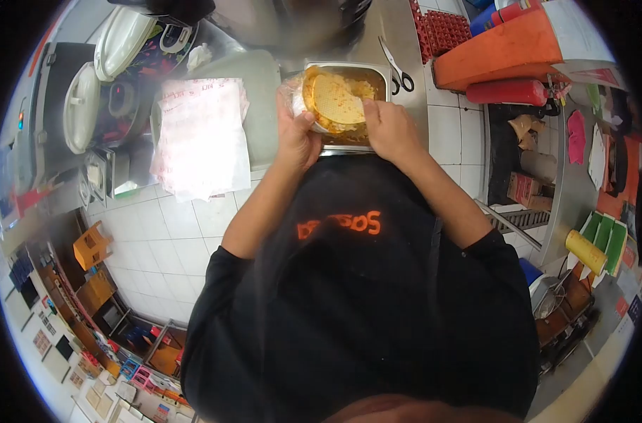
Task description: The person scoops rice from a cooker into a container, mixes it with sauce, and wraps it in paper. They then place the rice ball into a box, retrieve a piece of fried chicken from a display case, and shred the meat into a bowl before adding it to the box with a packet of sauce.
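Observation:
Tilted over a metal pan [377,74] is a round, tub-like thing with a yellow, finely dimpled face [333,97] and an orange-smeared rim. Clear plastic [290,92] shows along its left side. My left hand [298,139] is wrapped around its lower left side, thumb toward me. At its right edge my right hand [393,132] is closed, with the thumb by the yellow face; what its curled fingers grip I cannot tell. Orange-yellow shredded food [363,87] shows in the pan behind. Black-handled scissors [403,81] lie just right of the pan.
A stack of printed white paper sheets [201,137] lies on a pale tray [264,81] to the left. Rice-cooker-like appliances with white lids [81,109] stand farther left. A large dark pot [300,25] is behind the pan. A red fire extinguisher [508,92] lies at right.

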{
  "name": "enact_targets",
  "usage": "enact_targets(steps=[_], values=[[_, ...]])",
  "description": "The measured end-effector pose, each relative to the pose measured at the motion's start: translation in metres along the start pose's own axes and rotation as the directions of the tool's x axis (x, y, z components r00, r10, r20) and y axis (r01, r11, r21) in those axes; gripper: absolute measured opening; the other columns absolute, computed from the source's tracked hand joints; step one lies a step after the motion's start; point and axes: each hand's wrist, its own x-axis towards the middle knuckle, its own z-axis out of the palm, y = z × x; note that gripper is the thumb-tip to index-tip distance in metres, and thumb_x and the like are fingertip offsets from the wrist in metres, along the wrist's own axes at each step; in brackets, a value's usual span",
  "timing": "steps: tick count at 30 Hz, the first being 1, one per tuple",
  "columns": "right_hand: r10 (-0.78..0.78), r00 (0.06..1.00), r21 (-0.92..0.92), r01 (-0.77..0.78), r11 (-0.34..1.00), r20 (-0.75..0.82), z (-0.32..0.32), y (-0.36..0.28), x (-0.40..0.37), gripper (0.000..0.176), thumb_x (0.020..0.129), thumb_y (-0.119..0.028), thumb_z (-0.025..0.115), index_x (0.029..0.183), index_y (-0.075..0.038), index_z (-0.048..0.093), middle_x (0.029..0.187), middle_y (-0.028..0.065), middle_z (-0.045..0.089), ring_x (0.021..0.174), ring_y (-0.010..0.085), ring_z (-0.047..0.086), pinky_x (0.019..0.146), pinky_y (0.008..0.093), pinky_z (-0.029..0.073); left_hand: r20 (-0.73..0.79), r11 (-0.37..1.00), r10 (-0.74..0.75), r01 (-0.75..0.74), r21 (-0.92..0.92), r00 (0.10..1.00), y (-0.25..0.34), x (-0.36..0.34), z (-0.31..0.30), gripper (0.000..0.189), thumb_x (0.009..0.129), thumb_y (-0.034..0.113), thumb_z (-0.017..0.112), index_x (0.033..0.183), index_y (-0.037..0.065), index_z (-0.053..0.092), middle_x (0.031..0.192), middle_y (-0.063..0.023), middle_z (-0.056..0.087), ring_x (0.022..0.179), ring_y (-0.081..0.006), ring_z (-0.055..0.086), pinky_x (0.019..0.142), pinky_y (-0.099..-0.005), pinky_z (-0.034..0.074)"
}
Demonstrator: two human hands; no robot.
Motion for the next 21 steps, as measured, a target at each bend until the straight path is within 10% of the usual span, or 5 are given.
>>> enact_targets(steps=[21], values=[[-0.042, 0.998, -0.060, 0.039, 0.997, -0.054, -0.012, 0.026, 0.000, 0.047, 0.098, -0.032, 0.034, 0.080, 0.004, 0.060, 0.077, 0.0288, 0.059, 0.079, 0.0476, 0.057, 0.071, 0.0526, 0.043, -0.048, 0.994, -0.059, 0.054, -0.097, 0.997, 0.005, 0.002, -0.009, 0.072, 0.072, 0.021, 0.070, 0.132, 0.007, 0.032, 0.131, -0.0142, 0.045, 0.123, -0.0296, 0.046, 0.106, -0.0453, 0.038]])
